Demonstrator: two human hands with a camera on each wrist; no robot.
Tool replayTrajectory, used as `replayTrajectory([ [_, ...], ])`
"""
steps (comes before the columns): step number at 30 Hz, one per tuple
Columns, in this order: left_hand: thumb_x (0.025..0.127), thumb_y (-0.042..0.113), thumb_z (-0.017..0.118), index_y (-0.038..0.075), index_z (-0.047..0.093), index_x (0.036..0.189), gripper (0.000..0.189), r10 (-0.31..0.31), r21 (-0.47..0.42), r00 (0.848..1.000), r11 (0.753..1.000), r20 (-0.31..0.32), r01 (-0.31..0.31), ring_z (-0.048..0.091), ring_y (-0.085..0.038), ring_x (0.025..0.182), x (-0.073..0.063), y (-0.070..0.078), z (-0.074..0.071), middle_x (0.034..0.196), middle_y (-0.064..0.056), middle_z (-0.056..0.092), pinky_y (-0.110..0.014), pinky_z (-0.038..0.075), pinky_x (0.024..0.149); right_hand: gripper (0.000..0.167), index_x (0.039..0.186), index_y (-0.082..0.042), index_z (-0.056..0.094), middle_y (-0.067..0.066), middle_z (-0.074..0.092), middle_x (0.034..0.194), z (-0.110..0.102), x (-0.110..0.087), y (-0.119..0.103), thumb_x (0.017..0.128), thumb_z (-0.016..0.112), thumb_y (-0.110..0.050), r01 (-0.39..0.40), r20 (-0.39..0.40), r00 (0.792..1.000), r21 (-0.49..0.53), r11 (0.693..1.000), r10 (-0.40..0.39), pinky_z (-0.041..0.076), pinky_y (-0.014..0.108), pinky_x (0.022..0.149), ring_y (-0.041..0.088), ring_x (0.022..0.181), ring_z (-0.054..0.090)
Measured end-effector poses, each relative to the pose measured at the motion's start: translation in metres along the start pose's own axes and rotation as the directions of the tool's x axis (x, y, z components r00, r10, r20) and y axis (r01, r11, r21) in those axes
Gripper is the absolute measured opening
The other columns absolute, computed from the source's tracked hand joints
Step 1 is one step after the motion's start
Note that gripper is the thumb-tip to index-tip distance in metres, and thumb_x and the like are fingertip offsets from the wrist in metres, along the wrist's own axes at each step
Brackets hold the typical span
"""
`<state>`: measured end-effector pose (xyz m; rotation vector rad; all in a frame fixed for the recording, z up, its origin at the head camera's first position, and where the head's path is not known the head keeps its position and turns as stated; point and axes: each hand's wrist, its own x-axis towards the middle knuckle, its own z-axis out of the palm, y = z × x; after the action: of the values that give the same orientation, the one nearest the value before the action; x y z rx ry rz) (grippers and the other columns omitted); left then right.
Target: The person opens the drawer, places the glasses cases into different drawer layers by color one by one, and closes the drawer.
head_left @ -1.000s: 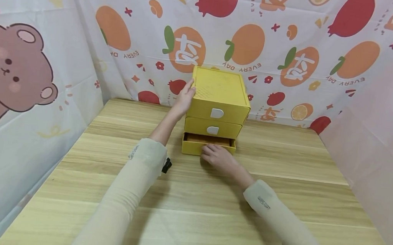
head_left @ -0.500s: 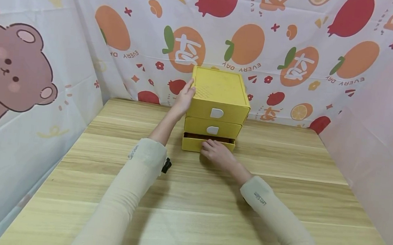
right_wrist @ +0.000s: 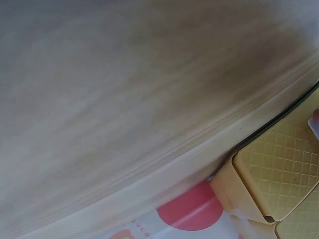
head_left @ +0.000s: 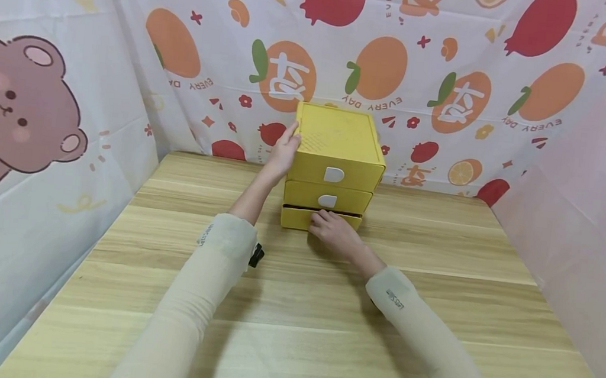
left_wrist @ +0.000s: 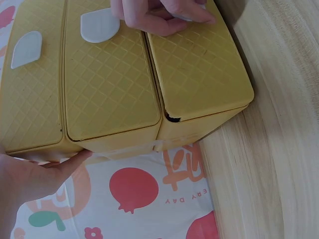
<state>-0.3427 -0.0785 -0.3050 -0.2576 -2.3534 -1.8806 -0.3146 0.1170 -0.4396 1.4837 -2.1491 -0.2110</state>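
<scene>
A yellow three-drawer cabinet (head_left: 342, 134) stands at the back of the wooden table. Its top and middle drawers sit flush, each with a white tab handle. The bottom drawer (head_left: 295, 217) sticks out slightly, with a thin dark gap along its upper edge. At the front of this drawer, my right hand (head_left: 334, 233) has its curled fingers around the white handle (right_wrist: 314, 127), which is mostly covered. My left hand (head_left: 284, 150) rests against the cabinet's upper left side, fingers extended along it, as the left wrist view also shows.
Wooden tabletop (head_left: 292, 330) extends in front of and on both sides of the cabinet. A fruit-print cloth (head_left: 382, 67) hangs close behind it, and a bear-print cloth (head_left: 26, 108) hangs at the left. A small black piece (head_left: 257, 255) shows at the left cuff.
The bottom drawer has slid back from clearly pulled out to nearly flush, the right hand moving inward with it. The left hand has stayed on the cabinet's side.
</scene>
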Motion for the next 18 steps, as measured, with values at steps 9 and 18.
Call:
replayTrajectory([
  [9,0.1,0.024,0.028,0.011,0.017,0.148,0.05,0.004,-0.005,1.0,1.0,0.0,-0.004,0.017,-0.019,0.135,-0.0021,0.0017,0.0001,0.15,-0.007,0.017,-0.032,0.015,0.108,0.014,0.088,-0.007,0.066,0.008,0.053,0.099,0.0076,0.003,0.004,0.086,0.053,-0.001,-0.017,-0.02,1.0,0.004,1.0,0.017,0.042,0.032,0.075,0.023,0.092,0.048],
  [18,0.1,0.024,0.029,0.01,0.017,0.147,0.05,0.007,-0.013,1.0,1.0,-0.005,-0.008,0.017,-0.019,0.135,-0.0012,0.0009,-0.0007,0.151,-0.006,0.016,-0.031,0.015,0.108,0.013,0.086,-0.007,0.065,0.008,0.052,0.097,0.0104,0.0045,0.0031,0.082,0.054,0.0,-0.019,-0.057,0.998,-0.008,1.0,0.018,0.043,0.033,0.074,0.023,0.091,0.048],
])
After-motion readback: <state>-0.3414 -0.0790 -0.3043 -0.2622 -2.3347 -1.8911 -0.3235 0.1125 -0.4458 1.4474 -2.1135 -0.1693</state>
